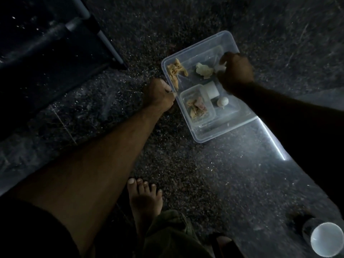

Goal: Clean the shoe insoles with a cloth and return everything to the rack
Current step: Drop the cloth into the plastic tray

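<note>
A pale crumpled cloth is pinched in the fingers of the right hand, over the far right corner of a clear plastic tub that sits on the dark speckled floor. Inside the tub lie a second pale cloth just beside the held one, a yellowish rag along the left wall, a white roll, a small whitish ball, and a smaller clear box holding more crumpled rags. The left hand is curled closed on the tub's left rim. No insoles can be made out in the dim light. A dark metal-framed rack stands at upper left. 1 bare foot rests on the floor below, and a white cup sits at lower right.
</note>
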